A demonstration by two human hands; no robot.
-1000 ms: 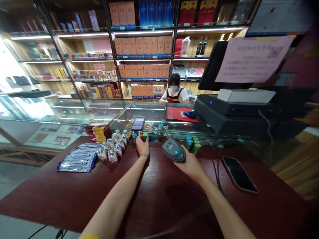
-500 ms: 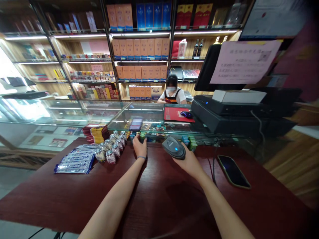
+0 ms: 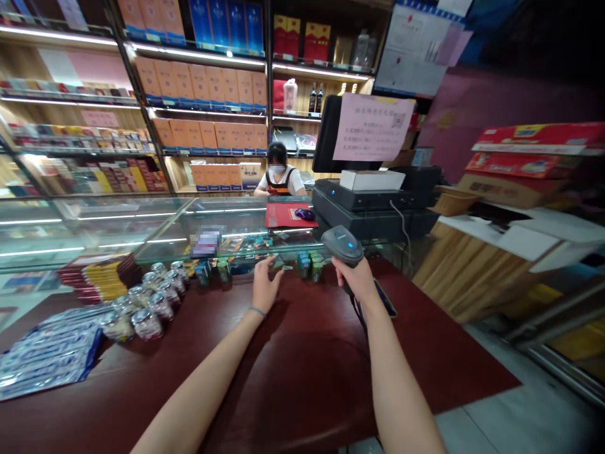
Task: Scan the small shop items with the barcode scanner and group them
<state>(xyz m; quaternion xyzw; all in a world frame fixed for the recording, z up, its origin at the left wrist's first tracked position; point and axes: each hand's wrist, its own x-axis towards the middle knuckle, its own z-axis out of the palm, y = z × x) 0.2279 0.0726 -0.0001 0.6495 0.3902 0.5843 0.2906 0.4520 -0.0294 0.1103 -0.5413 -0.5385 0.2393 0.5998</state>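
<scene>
My left hand (image 3: 265, 291) hovers over or rests on the dark red table, which one I cannot tell, near the glass counter. Its fingers are apart and hold nothing. To its left stand small green containers (image 3: 224, 270), and to its right more small green and blue containers (image 3: 316, 267). My right hand (image 3: 363, 281) is wrapped round the handle of a black barcode scanner (image 3: 342, 244) with a lit blue light, raised above the table. The scanner's cable (image 3: 358, 312) hangs down beside the right wrist. A phone (image 3: 386, 300) lies partly hidden behind the right forearm.
Several small jars with silver lids (image 3: 147, 321), stacked red and yellow packs (image 3: 104, 279) and blue-white packets (image 3: 51, 348) lie on the left. Beyond the glass counter (image 3: 236, 217) sits a person (image 3: 281, 180). A monitor (image 3: 327, 135) stands above a black cash drawer (image 3: 362, 217) at the right.
The view has turned right. My left hand has come away from the left green containers, towards the right ones. The scanner has moved right in my right hand, over beside the phone.
</scene>
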